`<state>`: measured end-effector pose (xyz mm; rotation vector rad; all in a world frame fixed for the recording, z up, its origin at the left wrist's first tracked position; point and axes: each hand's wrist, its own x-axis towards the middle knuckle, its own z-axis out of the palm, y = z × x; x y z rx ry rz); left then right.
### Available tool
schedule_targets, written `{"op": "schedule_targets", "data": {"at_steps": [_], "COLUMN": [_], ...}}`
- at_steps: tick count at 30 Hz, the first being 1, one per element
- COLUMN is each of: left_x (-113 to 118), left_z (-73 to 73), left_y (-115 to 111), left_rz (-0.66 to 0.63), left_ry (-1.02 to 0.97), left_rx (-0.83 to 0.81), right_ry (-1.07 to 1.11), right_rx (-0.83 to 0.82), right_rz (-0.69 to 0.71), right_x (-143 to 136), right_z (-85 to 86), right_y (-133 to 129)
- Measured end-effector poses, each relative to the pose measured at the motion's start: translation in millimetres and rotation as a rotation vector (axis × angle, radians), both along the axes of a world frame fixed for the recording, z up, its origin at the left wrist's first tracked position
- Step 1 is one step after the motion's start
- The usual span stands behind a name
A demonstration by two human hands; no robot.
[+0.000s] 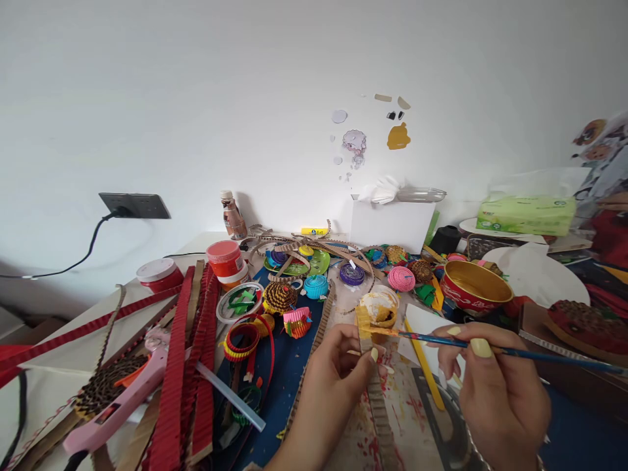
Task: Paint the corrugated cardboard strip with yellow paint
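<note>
My left hand (343, 366) pinches a strip of corrugated cardboard (377, 418) between thumb and fingers. The strip's upper end is coated in yellow paint, and the rest hangs down bare brown. My right hand (500, 386) grips a thin blue paintbrush (441, 340), its orange-yellow bristles touching the painted end of the strip. Just behind the strip stands a small round tub (379, 302) smeared with white and yellow paint. Below both hands lies a paint-spattered sheet (407, 418), with a yellow stick (426, 366) to the right of the strip.
Red corrugated strips (174, 366) and a pink glue gun (122, 399) with a glue stick lie at left. Coiled paper pieces (279, 297) are scattered mid-table. A red bowl with gold inside (475, 286) stands at right. Behind are a white box (392, 222) and a tissue pack (527, 212).
</note>
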<state>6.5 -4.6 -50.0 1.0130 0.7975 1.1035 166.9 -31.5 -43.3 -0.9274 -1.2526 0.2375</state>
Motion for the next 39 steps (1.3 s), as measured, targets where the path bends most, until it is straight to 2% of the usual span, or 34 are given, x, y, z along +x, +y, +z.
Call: {"op": "schedule_targets", "data": {"at_steps": [5, 11, 21, 30, 39], "left_x": [0.3, 0.6, -0.9, -0.1, -2.7], "left_z": [5.0, 2.1, 3.2, 3.7, 4.0], "left_y": [-0.8, -1.6, -2.0, -2.3, -3.7], "left_rz": [-0.015, 0.001, 0.005, 0.013, -0.024], "left_ry": [0.001, 0.000, 0.016, 0.003, 0.035], "left_rx": [-0.029, -0.017, -0.008, -0.040, -0.008], "right_ry": [-0.039, -0.068, -0.034, -0.013, 0.013], "right_rx": [-0.028, -0.037, -0.018, -0.028, -0.039], "right_rz": [0.002, -0.024, -0.058, -0.078, -0.073], "right_x": [0.4, -0.4, -2.8, -1.3, -2.9], "right_z": [-0.3, 2.1, 4.9, 0.5, 1.2], "right_y": [0.1, -0.7, -1.0, 0.5, 0.5]}}
